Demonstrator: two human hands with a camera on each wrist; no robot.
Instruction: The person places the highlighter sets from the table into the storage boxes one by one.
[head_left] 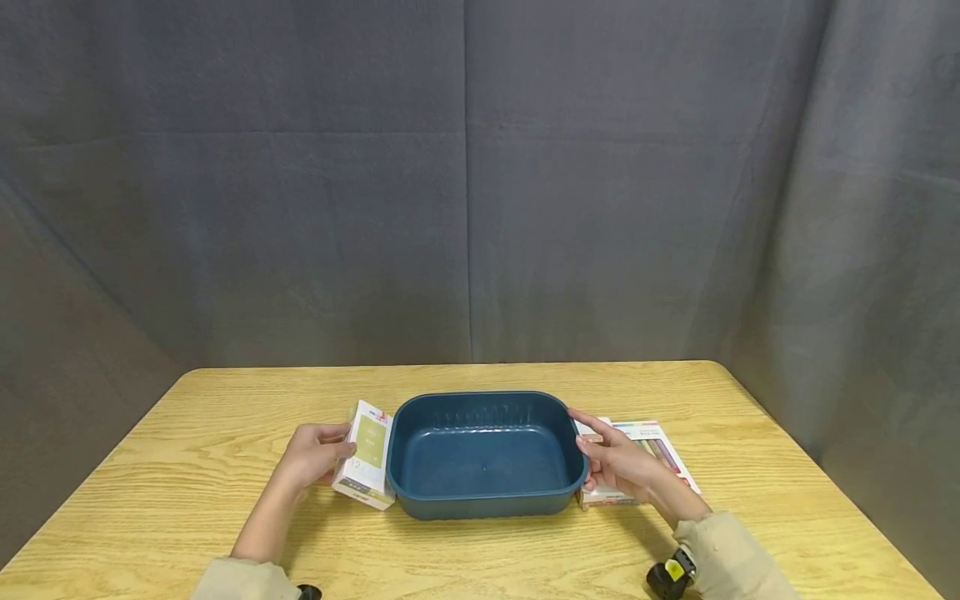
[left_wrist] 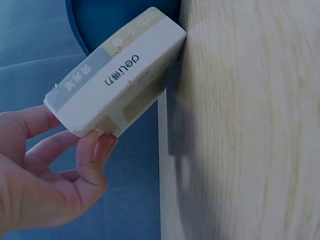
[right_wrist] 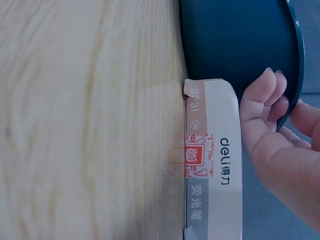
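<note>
My left hand grips a white and olive highlighter box by its left side. That box leans at a tilt beside the left end of a dark blue plastic basin; one lower corner is down at the table in the left wrist view. At the basin's right end, my right hand pinches the rim, with the thumb at the inner edge and other fingers below and outside in the head view. Another white highlighter box lies on the table beside the basin, partly hidden under my right hand in the head view.
A printed face with coloured pens shows on the packaging past my right hand. Everything stands on a light wood table. Grey curtains hang behind it and along both sides.
</note>
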